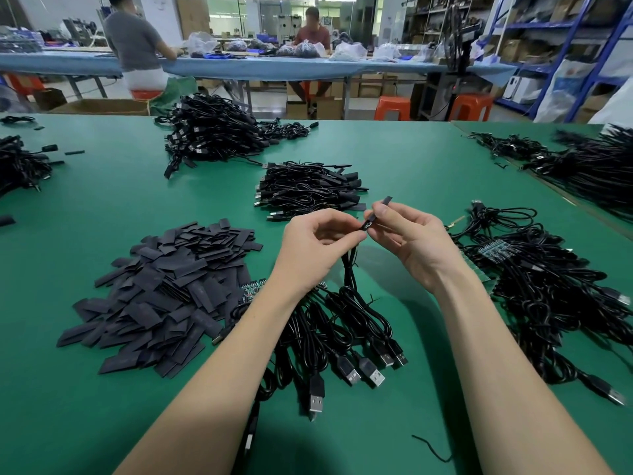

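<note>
Both hands are raised over the green table (102, 207) at its centre. My left hand (315, 245) pinches the small end of a black cable (349, 269) between thumb and fingers. My right hand (411, 238) pinches a flat black sleeve (380, 210) right against that cable end; whether the end is inside the sleeve I cannot tell. The cable hangs down to a bundle of black USB cables (346, 337) lying under my wrists, plugs pointing toward me.
A heap of flat black sleeves (164, 293) lies at my left. More cable piles lie ahead (308, 190), far back (212, 132), right (541, 286) and far right (589, 166). Two people work at a blue table (239, 68) behind.
</note>
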Tool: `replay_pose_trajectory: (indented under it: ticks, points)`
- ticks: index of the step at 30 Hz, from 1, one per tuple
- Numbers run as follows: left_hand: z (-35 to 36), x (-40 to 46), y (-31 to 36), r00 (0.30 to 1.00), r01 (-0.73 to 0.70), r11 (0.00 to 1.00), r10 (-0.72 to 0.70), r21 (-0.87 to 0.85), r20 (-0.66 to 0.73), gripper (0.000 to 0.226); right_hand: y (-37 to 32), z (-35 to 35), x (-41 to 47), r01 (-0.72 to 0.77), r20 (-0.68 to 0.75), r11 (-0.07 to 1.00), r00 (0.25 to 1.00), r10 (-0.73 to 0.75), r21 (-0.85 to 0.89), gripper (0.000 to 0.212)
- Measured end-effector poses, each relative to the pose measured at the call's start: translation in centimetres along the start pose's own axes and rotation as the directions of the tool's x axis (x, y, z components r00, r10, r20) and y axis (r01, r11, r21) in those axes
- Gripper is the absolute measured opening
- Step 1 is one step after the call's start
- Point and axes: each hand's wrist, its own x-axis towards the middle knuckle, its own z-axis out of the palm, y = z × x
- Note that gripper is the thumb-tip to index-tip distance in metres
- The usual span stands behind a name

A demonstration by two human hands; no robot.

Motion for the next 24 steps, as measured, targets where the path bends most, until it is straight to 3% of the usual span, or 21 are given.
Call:
replay_pose_trajectory:
  ticks: [24]
  points:
    - [0.09, -0.08, 0.00, 0.995, -0.103, 0.992, 0.104, 0.072, -0.009, 0.012, 0.33, -0.20, 0.33, 0.002, -0.003, 0.998, 1.000, -0.002, -0.065, 0.029]
